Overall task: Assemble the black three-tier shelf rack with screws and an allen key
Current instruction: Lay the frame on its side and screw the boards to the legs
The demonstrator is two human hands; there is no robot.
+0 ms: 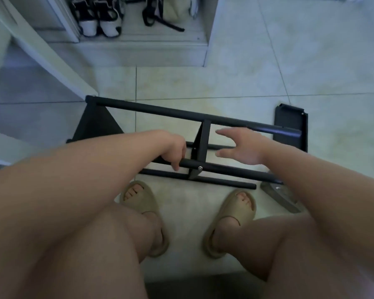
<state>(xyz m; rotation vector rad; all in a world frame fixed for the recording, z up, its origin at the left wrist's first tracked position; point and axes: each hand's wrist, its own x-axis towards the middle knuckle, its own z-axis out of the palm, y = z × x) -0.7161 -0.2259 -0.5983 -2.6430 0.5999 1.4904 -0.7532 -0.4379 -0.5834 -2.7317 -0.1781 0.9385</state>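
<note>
The black shelf rack (181,114) lies on its side on the tiled floor in front of my feet, its long tubes running left to right. A middle shelf panel (201,139) stands between the tubes, and a silver screw head (200,168) shows on the near tube. My left hand (173,149) grips the near tube just left of that screw. My right hand (242,145) hovers with spread fingers just right of the middle panel, touching nothing. A loose black shelf panel (290,126) lies at the rack's right end. No allen key is visible.
A clear plastic bag (281,196) with small parts lies by my right foot. A white shoe cabinet (138,48) with black and white shoes stands ahead, and a white frame (41,52) slants at the left. My sandalled feet sit close behind the rack.
</note>
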